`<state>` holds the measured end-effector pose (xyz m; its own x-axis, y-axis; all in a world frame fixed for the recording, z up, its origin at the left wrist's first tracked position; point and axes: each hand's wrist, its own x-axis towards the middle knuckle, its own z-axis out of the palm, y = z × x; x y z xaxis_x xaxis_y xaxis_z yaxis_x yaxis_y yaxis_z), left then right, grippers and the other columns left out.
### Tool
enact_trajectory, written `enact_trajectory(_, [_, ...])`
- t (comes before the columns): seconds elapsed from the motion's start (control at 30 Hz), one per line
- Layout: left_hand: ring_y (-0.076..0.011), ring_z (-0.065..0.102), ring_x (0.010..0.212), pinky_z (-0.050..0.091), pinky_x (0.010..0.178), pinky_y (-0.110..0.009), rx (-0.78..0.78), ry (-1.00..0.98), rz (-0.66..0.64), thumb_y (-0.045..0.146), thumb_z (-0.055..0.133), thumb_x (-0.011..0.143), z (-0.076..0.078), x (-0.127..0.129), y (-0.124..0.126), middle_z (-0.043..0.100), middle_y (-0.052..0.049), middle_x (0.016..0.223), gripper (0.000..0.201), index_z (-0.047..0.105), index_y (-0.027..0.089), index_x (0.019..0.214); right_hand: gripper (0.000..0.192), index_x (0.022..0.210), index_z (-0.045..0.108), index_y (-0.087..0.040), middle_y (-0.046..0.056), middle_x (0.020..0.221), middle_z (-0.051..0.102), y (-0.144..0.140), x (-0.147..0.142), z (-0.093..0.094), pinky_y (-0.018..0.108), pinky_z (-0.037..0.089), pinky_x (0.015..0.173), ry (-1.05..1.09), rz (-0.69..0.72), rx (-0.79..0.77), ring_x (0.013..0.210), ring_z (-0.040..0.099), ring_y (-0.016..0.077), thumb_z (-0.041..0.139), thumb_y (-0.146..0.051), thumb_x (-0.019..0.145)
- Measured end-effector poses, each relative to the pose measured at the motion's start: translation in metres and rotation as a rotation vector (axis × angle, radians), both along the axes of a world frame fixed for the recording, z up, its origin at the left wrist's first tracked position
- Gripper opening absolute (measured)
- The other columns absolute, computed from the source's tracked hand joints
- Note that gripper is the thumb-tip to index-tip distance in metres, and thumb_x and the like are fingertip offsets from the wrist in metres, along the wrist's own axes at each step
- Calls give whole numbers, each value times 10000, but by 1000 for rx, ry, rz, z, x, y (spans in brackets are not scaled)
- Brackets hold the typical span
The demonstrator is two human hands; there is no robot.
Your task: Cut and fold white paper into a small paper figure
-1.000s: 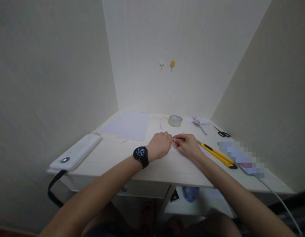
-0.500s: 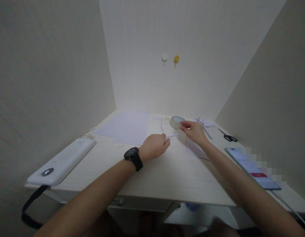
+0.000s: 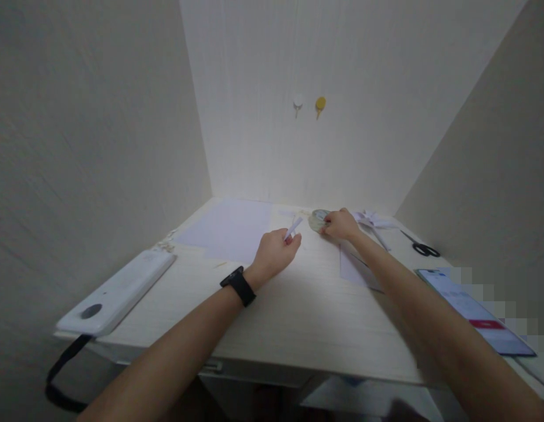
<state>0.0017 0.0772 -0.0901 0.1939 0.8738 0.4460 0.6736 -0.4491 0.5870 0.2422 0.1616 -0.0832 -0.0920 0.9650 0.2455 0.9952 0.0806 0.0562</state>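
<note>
Since the earlier pictures the right hand [image 3: 340,225] has left the middle of the worktop [image 3: 298,305] and reached to the far edge, where it now rests closed on a roll of clear tape [image 3: 318,219]; the yellow knife seen a second ago is no longer in view. Left hand [image 3: 274,252], with a dark watch [image 3: 239,285] on its wrist, is lifted slightly and pinches a small rolled strip of white paper [image 3: 293,227] between thumb and fingers, the strip pointing up and away, just beside the tape roll but not touching it.

Pale sheets of paper [image 3: 230,230] lie flat behind the left hand, and another sheet [image 3: 353,266] lies partly under the right forearm. A folded paper shape [image 3: 373,220] sits just right of the tape, black scissors [image 3: 424,249] lie farther right, and a phone [image 3: 474,308] rests near the right edge. A white oblong device [image 3: 118,290] with a black strap lies at the left edge.

Judging from this, holding the paper roll tight so it does not unwind, and steadying the tape roll while finding its free end, would serve the work best
</note>
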Motion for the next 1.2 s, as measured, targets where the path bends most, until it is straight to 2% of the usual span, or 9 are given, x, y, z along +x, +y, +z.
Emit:
enact_trajectory(0.1, [-158,542,596,353,595,-263,-44,-19,-18,440,595,857,-1,4,0,581,-5,594,339,586,184,635,298,924,796,-191,92,885,773,-4,5,3,281,431,720,1,112,-53,862,662,248,724,-401,726])
enact_trajectory(0.23, [-185,592,647,409,642,-283,-91,31,-64,427,645,835,0,19,9,631,-34,645,285,662,173,704,312,952,793,-196,64,956,771,-10,11,7,263,429,791,14,217,-83,917,655,236,778,-345,679])
enact_trajectory(0.37, [-226,643,755,456,720,-312,-59,90,-69,457,708,790,0,43,34,703,-82,782,316,717,161,902,417,1055,767,-186,115,1049,739,-20,19,11,312,428,879,39,255,-26,955,648,260,786,-381,686])
enact_trajectory(0.43, [-250,661,825,470,753,-325,-14,129,-76,458,707,793,0,54,45,727,-116,876,352,714,149,960,481,1099,740,-177,133,1059,722,-33,29,14,357,424,905,58,222,56,976,637,283,788,-423,689])
enact_trajectory(0.53, [-278,670,904,479,788,-339,60,236,-90,443,666,834,1,65,56,735,-152,954,365,710,128,1013,400,1062,718,-158,132,1020,719,-68,49,15,378,434,876,76,128,132,983,626,292,718,-430,770])
enact_trajectory(0.63, [-277,678,904,486,793,-344,99,352,-87,426,596,893,2,70,60,738,-158,956,379,705,123,1095,335,971,715,-161,128,968,723,-120,67,9,364,453,764,50,15,87,926,638,287,649,-453,821])
enact_trajectory(0.8, [-264,683,878,487,784,-353,147,438,-71,389,494,960,3,75,61,745,-145,956,357,727,152,1090,396,993,685,-166,129,972,717,-192,76,-6,348,439,680,2,-143,-27,890,658,285,522,-511,885])
enact_trajectory(1.0, [-252,680,836,476,748,-348,155,446,-36,378,480,968,1,79,61,750,-125,923,344,736,179,1083,375,899,664,-185,127,954,701,-204,74,-16,339,408,642,-1,-223,-102,896,665,287,438,-480,946])
enact_trajectory(1.2, [-242,667,791,464,715,-338,125,399,-42,361,486,958,0,82,61,745,-119,889,332,743,184,1071,295,891,609,-167,133,919,686,-200,75,-21,338,415,667,42,-249,-26,842,655,271,466,-419,946])
